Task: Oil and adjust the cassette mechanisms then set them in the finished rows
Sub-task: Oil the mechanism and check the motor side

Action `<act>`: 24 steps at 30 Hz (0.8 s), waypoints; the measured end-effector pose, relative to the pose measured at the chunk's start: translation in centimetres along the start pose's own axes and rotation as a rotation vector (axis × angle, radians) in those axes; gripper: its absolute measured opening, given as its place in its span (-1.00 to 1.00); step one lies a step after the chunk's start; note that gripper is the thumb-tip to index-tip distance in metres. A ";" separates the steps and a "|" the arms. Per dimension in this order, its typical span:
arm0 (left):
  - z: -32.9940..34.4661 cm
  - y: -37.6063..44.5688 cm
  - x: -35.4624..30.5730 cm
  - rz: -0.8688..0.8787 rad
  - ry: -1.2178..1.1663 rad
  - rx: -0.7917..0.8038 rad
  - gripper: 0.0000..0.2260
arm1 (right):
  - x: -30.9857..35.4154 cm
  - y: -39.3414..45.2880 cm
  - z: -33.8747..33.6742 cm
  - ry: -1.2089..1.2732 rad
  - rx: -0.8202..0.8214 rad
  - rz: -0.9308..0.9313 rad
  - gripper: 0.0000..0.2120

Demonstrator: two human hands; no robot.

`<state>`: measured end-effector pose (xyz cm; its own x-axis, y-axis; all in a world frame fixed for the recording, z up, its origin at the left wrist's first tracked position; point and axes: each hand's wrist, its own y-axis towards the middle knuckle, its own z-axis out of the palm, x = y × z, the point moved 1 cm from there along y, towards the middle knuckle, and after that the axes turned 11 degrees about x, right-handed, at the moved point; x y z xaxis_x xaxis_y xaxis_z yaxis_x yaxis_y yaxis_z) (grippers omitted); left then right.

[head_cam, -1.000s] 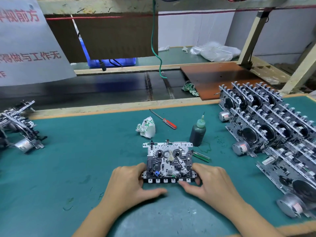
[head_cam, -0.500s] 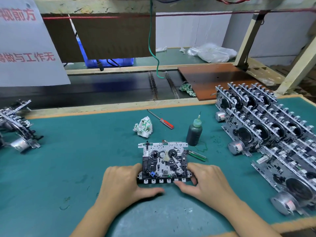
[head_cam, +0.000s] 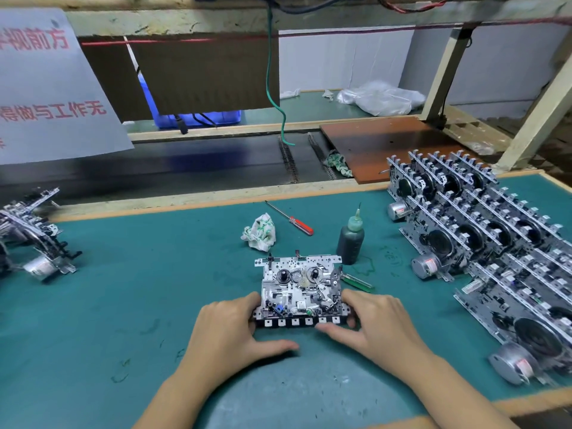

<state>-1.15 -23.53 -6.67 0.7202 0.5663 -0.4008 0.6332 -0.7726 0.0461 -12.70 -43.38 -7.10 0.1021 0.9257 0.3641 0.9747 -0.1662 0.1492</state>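
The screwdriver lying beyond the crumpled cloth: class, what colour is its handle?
Red. The screwdriver has a red handle and a thin metal shaft, seen in the head view.

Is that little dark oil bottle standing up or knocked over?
Upright: the oil bottle stands on its base on the green mat, nozzle pointing up.
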 end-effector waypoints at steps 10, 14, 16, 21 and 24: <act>0.6 -0.1 -0.4 0.020 -0.015 -0.146 -0.49 | -0.2 -0.3 -0.2 0.077 0.056 -0.015 -0.55; 0.6 -0.3 0.1 0.017 -0.072 -0.119 -0.49 | 0.2 -0.5 -0.5 0.061 0.067 -0.032 -0.55; 0.6 -0.3 0.3 0.051 -0.147 -0.132 -0.53 | 0.0 -0.5 -0.7 0.231 0.061 -0.004 -0.49; 0.5 -0.9 -0.3 0.189 -0.526 -0.216 -0.48 | 1.0 0.1 -1.7 0.767 -0.072 0.098 -0.54; 0.6 -0.8 -0.7 0.161 -0.746 -0.286 -0.49 | 1.7 1.1 -2.4 0.850 -0.008 0.228 -0.37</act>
<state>-2.34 -23.45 -6.99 0.4940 0.0368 -0.8687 0.6586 -0.6681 0.3462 -11.90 -42.78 -4.11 0.1088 0.3038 0.9465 0.9470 -0.3213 -0.0057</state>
